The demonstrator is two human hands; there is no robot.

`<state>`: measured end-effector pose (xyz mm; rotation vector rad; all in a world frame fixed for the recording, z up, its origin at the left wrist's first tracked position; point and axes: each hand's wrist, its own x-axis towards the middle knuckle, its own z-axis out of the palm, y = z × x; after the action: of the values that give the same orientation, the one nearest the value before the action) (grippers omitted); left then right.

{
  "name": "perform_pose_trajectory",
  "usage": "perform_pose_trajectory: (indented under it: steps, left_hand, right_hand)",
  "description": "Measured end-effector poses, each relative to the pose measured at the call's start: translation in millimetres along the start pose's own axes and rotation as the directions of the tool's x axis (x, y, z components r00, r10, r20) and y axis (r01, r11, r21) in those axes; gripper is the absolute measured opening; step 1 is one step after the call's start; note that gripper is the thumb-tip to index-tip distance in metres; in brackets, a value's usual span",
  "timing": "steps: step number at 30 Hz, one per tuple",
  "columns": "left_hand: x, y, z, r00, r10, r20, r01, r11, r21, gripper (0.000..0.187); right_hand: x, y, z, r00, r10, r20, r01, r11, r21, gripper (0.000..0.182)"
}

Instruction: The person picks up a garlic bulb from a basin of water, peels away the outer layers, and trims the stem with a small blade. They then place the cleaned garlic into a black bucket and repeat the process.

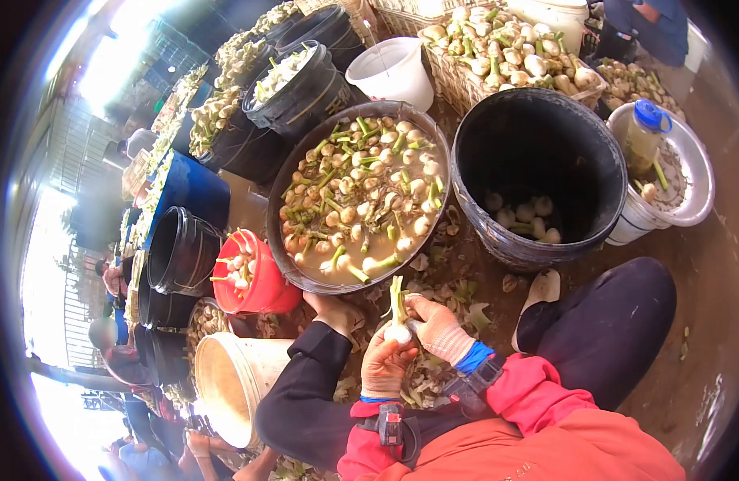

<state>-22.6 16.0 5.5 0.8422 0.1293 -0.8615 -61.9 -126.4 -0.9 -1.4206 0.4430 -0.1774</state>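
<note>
My left hand (385, 365), in an orange-tinted glove, holds a white bulb (398, 332) with its green stem pointing up. Close on its right, my right hand (440, 327) has its fingers pressed together beside the bulb and stem; whether a small tool is in them is too small to make out. Beyond both hands stands a wide dark basin (284, 263) of muddy water with many bulbs and green stem pieces floating. A large black bucket (538, 108) to its right has several pale bulbs at the bottom.
A red bucket (275, 280) with bulbs and a tipped cream bucket (225, 385) are on the left. At the right is a white bucket (700, 188) bearing a blue-capped bottle (643, 144). A crate (449, 84) heaped with bulbs stands behind. Peelings litter the ground; people work at far left.
</note>
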Motion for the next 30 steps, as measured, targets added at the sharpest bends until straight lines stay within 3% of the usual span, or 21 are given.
perform_pose_trajectory:
  steps: [5,7,8,9,11,12,13,15,16,19,20,24,27,29,30]
  left_hand:
    - [-6,3,7,0.976,-0.116,0.184,0.135,0.986,-0.098,0.054]
    - [-12,4,22,0.952,-0.131,0.275,0.182,0.969,-0.166,0.058]
    - [-14,2,18,0.964,-0.11,0.241,0.16,0.966,-0.203,0.06]
    - [-12,3,15,0.965,-0.106,0.24,0.157,0.967,-0.202,0.06]
    - [-9,4,12,0.977,-0.062,0.204,0.108,0.969,-0.224,0.06]
    - [-8,5,11,0.99,-0.061,0.129,0.088,0.973,-0.215,0.054]
    - [-6,5,8,0.99,-0.061,0.13,0.088,0.972,-0.216,0.054]
    - [-3,5,-2,0.99,-0.105,0.099,0.124,0.969,-0.214,0.052]
    - [-2,5,-2,0.991,-0.115,0.075,0.125,0.979,-0.159,0.049]
    - [-2,1,6,0.999,-0.033,-0.013,0.032,0.998,-0.056,0.045]
    - [-4,-2,12,0.998,0.035,-0.047,-0.033,0.998,0.044,0.042]
    - [5,-14,7,0.973,0.125,-0.193,-0.112,0.991,0.077,0.033]
    - [1,-14,4,0.975,0.116,-0.19,-0.096,0.989,0.11,0.031]
    - [-4,-8,9,0.992,0.057,-0.116,-0.046,0.995,0.094,0.031]
    - [-6,-5,15,0.999,-0.046,-0.014,0.048,0.991,0.128,0.035]
  right_hand:
    - [12,20,-6,0.996,-0.046,-0.07,0.049,0.998,0.046,0.039]
    - [19,35,-15,0.973,0.205,-0.107,-0.184,0.967,0.175,0.038]
    - [26,65,-18,0.987,0.116,-0.107,-0.112,0.993,0.043,0.039]
    - [24,56,-19,0.988,0.114,-0.104,-0.11,0.993,0.043,0.039]
    - [18,25,-25,0.964,0.266,0.015,-0.266,0.964,0.023,0.043]
    - [19,31,-21,0.992,0.103,0.079,-0.108,0.992,0.067,0.046]
    - [16,36,-20,0.992,0.103,0.079,-0.108,0.992,0.066,0.046]
    - [8,33,-15,0.972,0.002,0.235,-0.115,0.874,0.472,0.048]
    - [7,22,-5,0.971,0.137,0.198,-0.218,0.847,0.485,0.042]
    - [7,10,1,0.989,0.118,0.093,-0.146,0.903,0.405,0.035]
    - [1,4,3,0.999,0.031,0.005,-0.032,0.963,0.267,0.029]
    - [-2,9,10,0.991,-0.133,-0.018,0.134,0.988,0.072,0.029]
    - [1,10,7,0.997,-0.056,-0.057,0.068,0.973,0.22,0.029]
    - [5,19,5,0.992,-0.065,-0.112,0.084,0.981,0.173,0.03]
    - [8,23,4,0.983,-0.079,-0.163,0.1,0.987,0.123,0.031]
